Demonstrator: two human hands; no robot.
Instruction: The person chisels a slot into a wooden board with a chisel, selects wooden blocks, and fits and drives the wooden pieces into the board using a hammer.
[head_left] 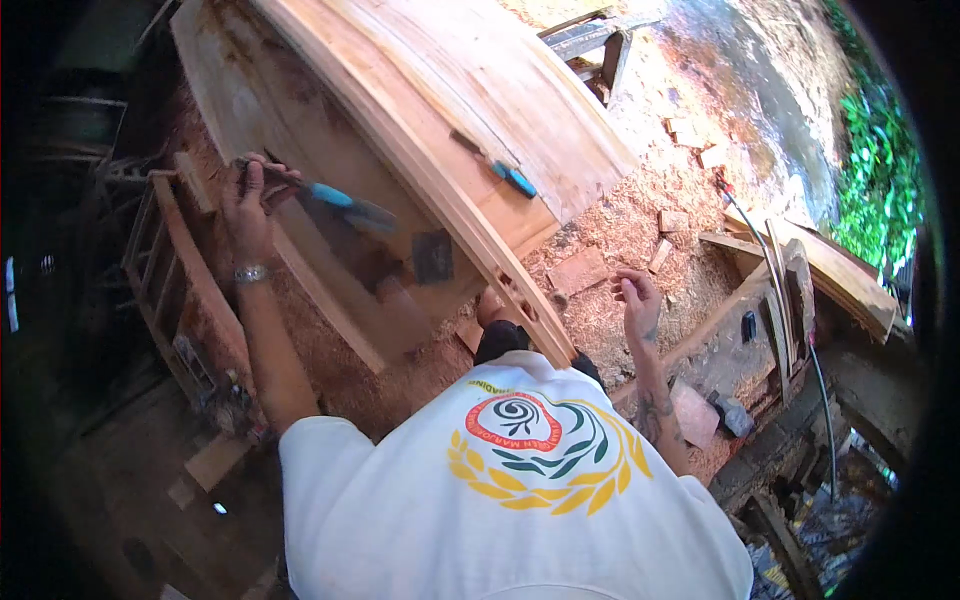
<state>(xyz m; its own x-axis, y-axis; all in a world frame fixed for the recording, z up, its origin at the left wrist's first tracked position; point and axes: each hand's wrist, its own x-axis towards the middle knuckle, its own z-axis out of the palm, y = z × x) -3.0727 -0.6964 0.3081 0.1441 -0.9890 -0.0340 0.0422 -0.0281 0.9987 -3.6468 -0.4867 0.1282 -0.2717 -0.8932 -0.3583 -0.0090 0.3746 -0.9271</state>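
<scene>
My left hand [250, 200] is closed on a tool with a blue handle [332, 195], which is partly smeared by motion, above the left side of the wooden boards. My right hand [637, 300] hangs over the shavings with its fingers loosely bent and apart, holding nothing visible. Between my arms a long wooden beam [440, 200] with dark notches near its lower end runs down to my body. A chisel with a blue handle [514, 180] lies on the wide board [520, 100] right of the beam. A dark square piece [433, 257] is left of the beam.
Wood shavings [600, 225] and small offcuts cover the ground. A wooden frame [190, 270] stands at the left. Planks [820, 265] and a thin cable [822, 400] are at the right. A dark wooden stand [615, 60] is at the top.
</scene>
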